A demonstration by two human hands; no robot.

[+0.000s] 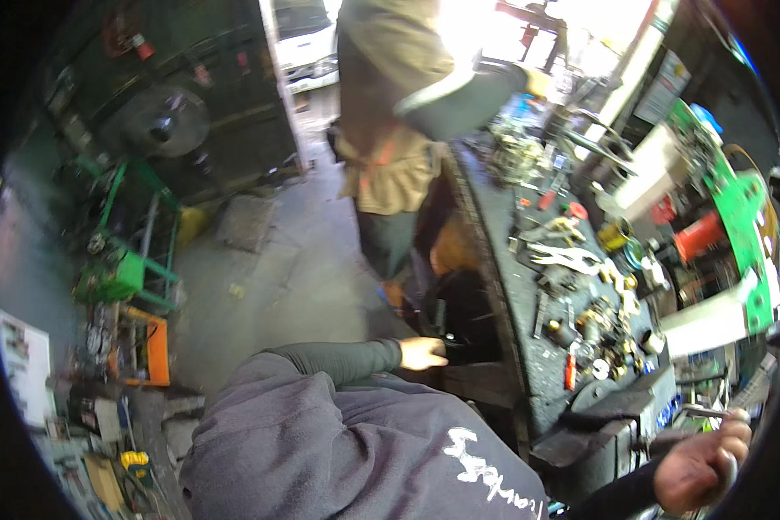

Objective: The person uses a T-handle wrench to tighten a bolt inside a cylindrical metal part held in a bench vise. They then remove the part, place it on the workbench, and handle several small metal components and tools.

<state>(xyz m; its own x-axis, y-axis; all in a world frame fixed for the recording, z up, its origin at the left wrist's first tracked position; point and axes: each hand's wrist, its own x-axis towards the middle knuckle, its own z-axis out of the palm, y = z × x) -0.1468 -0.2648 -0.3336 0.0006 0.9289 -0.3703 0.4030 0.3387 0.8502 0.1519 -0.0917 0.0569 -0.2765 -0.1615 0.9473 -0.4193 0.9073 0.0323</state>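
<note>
My left hand (420, 353) reaches out at the middle, below a dark object (459, 312) beside the bench, its fingers slightly bent and apart with nothing visible in them. At the lower right my right hand (702, 464) is closed on a slim metal bar (702, 412), beside a grey bench vise (611, 438). The dark workbench (546, 399) carries scattered fittings, white-handled pliers (563, 258) and a red-handled tool (570, 368).
A co-worker (390, 165) stands at the bench's far end, in front of a bright doorway with a vehicle (303, 48) outside. A fan (160, 126), green metal frame (117, 273) and orange crate (152, 347) line the left. A green-and-white machine (754, 286) stands at right.
</note>
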